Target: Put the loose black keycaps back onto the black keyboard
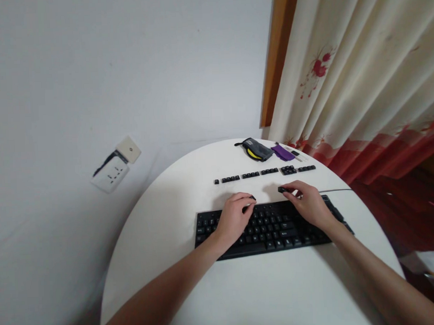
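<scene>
A black keyboard [266, 230] lies across the white round table, with both of my hands above its far edge. My left hand [237, 215] pinches a small black keycap [252, 198] between thumb and fingertips. In a similar pinch, my right hand [308, 202] holds another black keycap [282, 190] over the tabletop just beyond the keyboard. Its wrist covers part of the keyboard's right side. Beyond my hands, loose black keycaps [250, 175] are laid out in a row of small groups.
At the table's [161, 208] far side lie a grey pouch [260, 150] with a yellow patch, a purple cloth piece [283, 153] and a slim tool [295, 153]. A cable [335, 190] runs off right. The wall has a socket [111, 175]; a curtain [371, 79] hangs at right.
</scene>
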Tool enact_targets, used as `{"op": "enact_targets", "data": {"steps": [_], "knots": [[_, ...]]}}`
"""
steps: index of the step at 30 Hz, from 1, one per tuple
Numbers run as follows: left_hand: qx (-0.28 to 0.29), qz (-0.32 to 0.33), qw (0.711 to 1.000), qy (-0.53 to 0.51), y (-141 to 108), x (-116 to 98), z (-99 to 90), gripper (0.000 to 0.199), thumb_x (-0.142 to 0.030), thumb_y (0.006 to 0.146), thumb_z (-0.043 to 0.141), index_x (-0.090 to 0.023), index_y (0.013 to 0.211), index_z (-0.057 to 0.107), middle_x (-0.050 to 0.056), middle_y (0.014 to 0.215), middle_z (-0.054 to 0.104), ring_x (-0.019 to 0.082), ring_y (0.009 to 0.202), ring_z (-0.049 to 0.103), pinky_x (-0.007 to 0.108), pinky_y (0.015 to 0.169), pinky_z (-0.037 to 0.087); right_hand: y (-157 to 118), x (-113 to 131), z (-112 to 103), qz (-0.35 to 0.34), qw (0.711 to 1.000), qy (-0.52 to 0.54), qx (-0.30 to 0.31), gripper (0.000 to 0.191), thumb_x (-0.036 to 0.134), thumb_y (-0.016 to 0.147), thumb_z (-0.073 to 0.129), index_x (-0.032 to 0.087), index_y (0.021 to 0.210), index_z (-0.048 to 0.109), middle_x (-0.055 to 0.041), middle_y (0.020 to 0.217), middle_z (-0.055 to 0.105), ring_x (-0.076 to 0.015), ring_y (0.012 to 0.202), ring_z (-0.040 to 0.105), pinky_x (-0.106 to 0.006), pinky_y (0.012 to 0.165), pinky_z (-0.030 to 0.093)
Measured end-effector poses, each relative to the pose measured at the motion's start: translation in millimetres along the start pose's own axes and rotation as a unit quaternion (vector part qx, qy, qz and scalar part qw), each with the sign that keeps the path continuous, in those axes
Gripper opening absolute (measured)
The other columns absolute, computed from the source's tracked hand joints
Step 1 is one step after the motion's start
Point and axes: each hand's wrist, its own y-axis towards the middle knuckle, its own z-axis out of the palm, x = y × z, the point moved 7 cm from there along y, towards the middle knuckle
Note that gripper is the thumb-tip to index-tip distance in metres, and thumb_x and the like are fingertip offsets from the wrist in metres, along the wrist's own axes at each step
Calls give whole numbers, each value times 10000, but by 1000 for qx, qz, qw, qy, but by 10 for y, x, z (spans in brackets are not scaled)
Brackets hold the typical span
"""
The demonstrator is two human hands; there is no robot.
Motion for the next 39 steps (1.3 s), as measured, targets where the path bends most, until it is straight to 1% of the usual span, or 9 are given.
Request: {"op": "enact_targets", "data": {"steps": [5, 9, 12, 15, 18, 22, 26, 30, 39], "knots": [[51, 8, 999, -15, 32, -201, -12, 161, -99, 863, 618, -221, 901, 716, 17, 1004, 709, 184, 969, 638, 358, 942, 493, -80, -60, -97, 19, 999, 31, -20, 187, 271, 871, 617, 203, 1014, 717, -66, 987, 715, -210, 822, 639, -351, 718, 515], [103, -17, 994, -44, 67, -331, 89, 145, -114, 878, 601, -224, 899, 692, 3, 967, 706, 179, 945, 632, 342, 923, 487, -59, -47, -79, 20, 999, 44, -14, 176, 259, 870, 626, 202, 1009, 717, -61, 986, 715, -204, 818, 641, -348, 721, 517], [119, -31, 992, -43, 117, -393, 180, 139, -115, 882, 586, -221, 888, 675, 3, 953, 700, 184, 937, 628, 342, 911, 485, -51, -25, -78, 10, 998, 59, -11, 160, 244, 871, 629, 202, 998, 716, -55, 971, 713, -196, 821, 643, -337, 721, 517], [117, -40, 991, -46, 178, -421, 270, 130, -119, 869, 599, -221, 934, 645, 6, 933, 692, 187, 915, 630, 334, 877, 497, -48, -2, -101, -2, 998, 64, -14, 144, 225, 869, 635, 200, 985, 716, -48, 951, 710, -187, 821, 645, -322, 719, 513], [120, -30, 991, -49, 201, -434, 370, 211, -101, 849, 617, -234, 1009, 648, 4, 977, 706, 187, 935, 640, 335, 886, 502, -44, 5, -124, -3, 998, 66, -14, 151, 214, 868, 638, 201, 997, 716, -45, 945, 706, -183, 834, 647, -310, 710, 509], [122, 9, 992, -19, 145, -429, 455, 229, -71, 815, 646, -249, 939, 721, -13, 965, 737, 190, 937, 649, 358, 908, 496, -40, 12, -139, -3, 997, 71, -12, 164, 214, 873, 633, 208, 1015, 717, -43, 939, 701, -181, 845, 647, -304, 714, 506], [92, 30, 995, -14, 81, -392, 450, 243, -65, 809, 660, -260, 918, 755, -17, 960, 755, 190, 914, 656, 374, 897, 503, -40, 2, -126, -2, 998, 69, -8, 161, 224, 874, 635, 211, 1012, 719, -47, 937, 698, -185, 845, 644, -309, 717, 502], [63, 28, 998, -13, 69, -353, 432, 227, -109, 831, 674, -288, 932, 771, -26, 980, 762, 184, 894, 648, 367, 858, 521, -43, -9, -92, -6, 998, 68, -1, 158, 231, 874, 638, 205, 1008, 718, -50, 940, 697, -186, 842, 642, -313, 733, 501], [74, 17, 997, -23, 59, -361, 411, 200, -152, 869, 648, -287, 946, 774, -13, 957, 764, 190, 867, 640, 382, 849, 513, -65, 6, -50, -13, 998, 64, 17, 188, 284, 887, 619, 207, 1025, 720, -67, 948, 703, -208, 848, 648, -335, 740, 508]]}}
